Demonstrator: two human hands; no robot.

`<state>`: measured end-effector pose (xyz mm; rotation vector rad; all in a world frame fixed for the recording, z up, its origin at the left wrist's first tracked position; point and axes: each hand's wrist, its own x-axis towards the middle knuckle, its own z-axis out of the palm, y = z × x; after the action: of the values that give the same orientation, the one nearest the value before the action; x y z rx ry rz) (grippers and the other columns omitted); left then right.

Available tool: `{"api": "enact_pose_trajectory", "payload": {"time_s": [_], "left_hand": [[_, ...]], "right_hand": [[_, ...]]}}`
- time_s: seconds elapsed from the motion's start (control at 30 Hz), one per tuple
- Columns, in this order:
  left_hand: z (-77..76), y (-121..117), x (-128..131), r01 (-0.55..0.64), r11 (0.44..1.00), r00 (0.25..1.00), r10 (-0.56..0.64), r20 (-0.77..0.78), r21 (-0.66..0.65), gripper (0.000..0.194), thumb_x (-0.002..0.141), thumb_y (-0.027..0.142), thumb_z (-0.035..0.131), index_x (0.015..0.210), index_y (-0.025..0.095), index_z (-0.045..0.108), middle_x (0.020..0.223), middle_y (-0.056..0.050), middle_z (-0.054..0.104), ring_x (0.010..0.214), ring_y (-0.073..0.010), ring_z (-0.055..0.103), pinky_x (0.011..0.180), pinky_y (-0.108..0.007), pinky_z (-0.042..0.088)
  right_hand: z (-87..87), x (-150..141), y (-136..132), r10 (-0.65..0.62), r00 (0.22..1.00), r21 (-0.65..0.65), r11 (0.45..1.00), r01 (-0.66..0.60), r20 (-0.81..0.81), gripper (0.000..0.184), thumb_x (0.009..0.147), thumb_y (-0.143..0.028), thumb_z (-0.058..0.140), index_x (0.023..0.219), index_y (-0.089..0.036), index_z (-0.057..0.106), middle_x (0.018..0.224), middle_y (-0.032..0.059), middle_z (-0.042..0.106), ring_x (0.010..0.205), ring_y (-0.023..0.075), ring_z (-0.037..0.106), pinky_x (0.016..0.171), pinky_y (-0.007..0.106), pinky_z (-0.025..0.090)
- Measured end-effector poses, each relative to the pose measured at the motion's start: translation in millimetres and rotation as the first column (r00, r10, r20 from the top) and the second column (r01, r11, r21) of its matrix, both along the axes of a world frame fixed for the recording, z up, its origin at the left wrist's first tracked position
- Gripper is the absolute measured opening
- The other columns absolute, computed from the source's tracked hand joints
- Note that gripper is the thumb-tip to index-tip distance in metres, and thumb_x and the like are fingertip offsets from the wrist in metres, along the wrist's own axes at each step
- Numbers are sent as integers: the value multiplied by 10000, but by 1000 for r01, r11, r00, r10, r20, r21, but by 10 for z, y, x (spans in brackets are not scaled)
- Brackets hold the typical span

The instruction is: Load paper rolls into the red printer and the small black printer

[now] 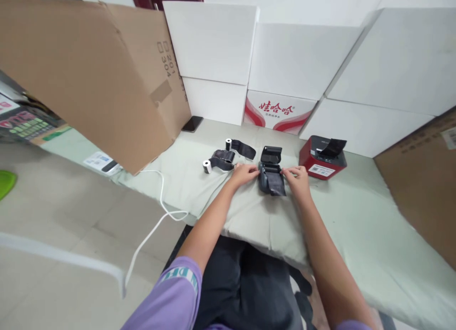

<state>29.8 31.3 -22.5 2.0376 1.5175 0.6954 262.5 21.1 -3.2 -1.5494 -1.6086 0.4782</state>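
Head view: a small dark portable label printer [263, 183] sat just right of the frame's middle on the green cloth-covered table [359, 211], lid [271, 154] flipped up toward the top of the frame. A black strip [276, 183] lay across the open bay and hung over the near edge. Left hand [246, 174] was at the printer's left side, fingers bent together, tips at the casing; right hand [297, 178] was at the right side, thumb and forefinger brought close by the bay edge. Couldn't tell whether either one pinched a part or merely rested there.

Two white paper rolls [207, 166] [228, 144] with dark lengths pulled out lay left of the printer, near the left hand. A red box-shaped printer [305, 154], black strip out of its top, stood right of the right hand. A dark phone [192, 124] lay farther up and left, beside the brown carton [142, 83].

Step in hand, as judged: work at the open bay, probably seating or adjusting the strip. The next move seemed to call for light fingertips on both sides, the strip lying straight, and fingers clear of the lid before any closing.
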Motion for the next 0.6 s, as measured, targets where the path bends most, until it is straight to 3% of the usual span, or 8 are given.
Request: {"api": "enact_pose_trajectory", "payload": {"time_s": [0.13,0.3,0.43,0.6], "left_hand": [[-13,25,20,-8,1000,1000,8,-3,7,277,921,405,536,848,219,728,779,1,700,834,-187,620,1040,-402,359],[-26,40,31,-11,1000,1000,11,-2,17,269,911,402,542,835,219,724,784,3,710,832,-187,623,1044,-408,353],[-23,31,31,-4,1000,1000,4,-9,22,277,910,398,526,839,216,723,814,0,723,838,-185,618,1051,-413,342],[-34,36,45,-12,1000,1000,12,-8,22,265,897,393,529,826,226,722,786,1,716,821,-190,619,1038,-421,345]], "right_hand": [[285,-49,270,34,937,-157,987,22,347,278,851,-388,630,944,-204,816,1058,136,568,1140,310,480,1016,436,373],[630,-342,406,207,669,-333,941,64,714,406,739,-461,777,1098,-274,795,1222,156,518,1203,369,413,944,434,396],[665,-545,263,198,510,-252,967,39,837,394,773,-378,748,1126,-203,764,1240,200,515,1183,376,432,916,453,391],[582,-568,167,138,465,-151,989,-9,875,297,803,-357,738,1049,-195,781,1244,206,509,1171,375,440,907,465,381]]}}
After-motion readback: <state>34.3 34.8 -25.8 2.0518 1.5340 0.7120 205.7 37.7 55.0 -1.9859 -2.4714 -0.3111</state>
